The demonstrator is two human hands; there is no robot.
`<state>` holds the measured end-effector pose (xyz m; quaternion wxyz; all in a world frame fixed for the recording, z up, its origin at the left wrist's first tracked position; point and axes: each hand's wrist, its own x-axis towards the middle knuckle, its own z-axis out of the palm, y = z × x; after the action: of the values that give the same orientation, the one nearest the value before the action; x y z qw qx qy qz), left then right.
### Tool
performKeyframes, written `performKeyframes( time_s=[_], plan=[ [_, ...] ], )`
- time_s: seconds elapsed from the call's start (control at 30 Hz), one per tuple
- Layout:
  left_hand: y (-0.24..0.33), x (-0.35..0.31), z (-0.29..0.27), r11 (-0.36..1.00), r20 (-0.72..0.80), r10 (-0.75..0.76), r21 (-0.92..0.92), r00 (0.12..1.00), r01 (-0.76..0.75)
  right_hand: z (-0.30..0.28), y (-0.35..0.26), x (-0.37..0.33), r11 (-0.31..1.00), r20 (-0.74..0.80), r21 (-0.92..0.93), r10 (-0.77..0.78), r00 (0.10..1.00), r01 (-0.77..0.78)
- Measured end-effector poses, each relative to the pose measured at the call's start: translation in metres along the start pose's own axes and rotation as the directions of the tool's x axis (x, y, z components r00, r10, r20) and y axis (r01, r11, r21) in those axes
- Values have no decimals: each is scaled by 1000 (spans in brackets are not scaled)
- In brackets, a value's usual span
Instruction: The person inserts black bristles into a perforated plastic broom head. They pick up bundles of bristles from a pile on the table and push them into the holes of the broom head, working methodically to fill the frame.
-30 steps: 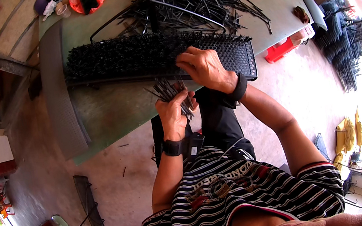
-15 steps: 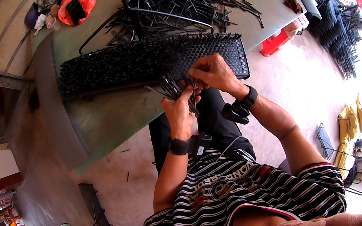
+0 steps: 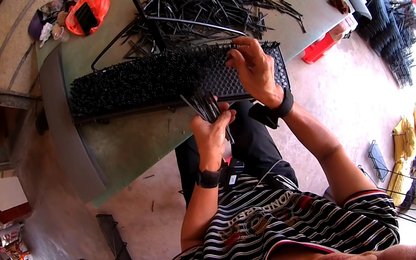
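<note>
A long black perforated panel (image 3: pixel 228 78) lies across the near side of the table, its holes bare toward the right. Dense black bristle-like tufts (image 3: pixel 129 85) cover its left and middle parts. Just in front of the panel, my left hand (image 3: pixel 210 134) is closed around a bundle of thin black strips (image 3: pixel 204 106) that fan out above the fingers. My right hand (image 3: pixel 256 73) is over the panel's right part, fingertips pinched near its far edge. Whatever sits in that pinch is too small to make out.
Behind the panel, a loose pile of black strips (image 3: pixel 204 6) spreads over the green table (image 3: pixel 136 161). A black metal rod frame (image 3: pixel 150 24) rises at the panel's back. An orange bag (image 3: pixel 100 16) lies far left. A red stool (image 3: pixel 318 50) stands beyond the table's right edge.
My right hand has moved away from the left hand's bundle, up and right over the bare holes. My left hand keeps the strips and has shifted slightly downward.
</note>
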<state>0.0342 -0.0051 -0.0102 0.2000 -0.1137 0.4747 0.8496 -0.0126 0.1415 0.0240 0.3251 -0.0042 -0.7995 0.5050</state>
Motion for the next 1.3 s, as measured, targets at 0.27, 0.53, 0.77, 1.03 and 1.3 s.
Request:
performKeyframes(
  time_s=[0.27,0.53,0.77,1.03,1.3],
  plan=[
    [7,-2,-6,990,-53,-141,9,989,141,12,19,2,996,91,-80,-26,996,33],
    [6,-4,-11,994,-62,-91,52,994,94,15,18,16,944,232,-235,-179,956,234],
    [3,-5,-8,994,-53,-82,69,995,86,0,5,8,898,258,-385,-115,959,212],
    [6,0,-2,990,247,-140,3,959,144,-34,2,-11,817,697,-20,425,578,-577],
    [12,-1,-3,962,351,-273,88,896,259,-40,1,-10,748,689,18,472,550,-664]
  ],
)
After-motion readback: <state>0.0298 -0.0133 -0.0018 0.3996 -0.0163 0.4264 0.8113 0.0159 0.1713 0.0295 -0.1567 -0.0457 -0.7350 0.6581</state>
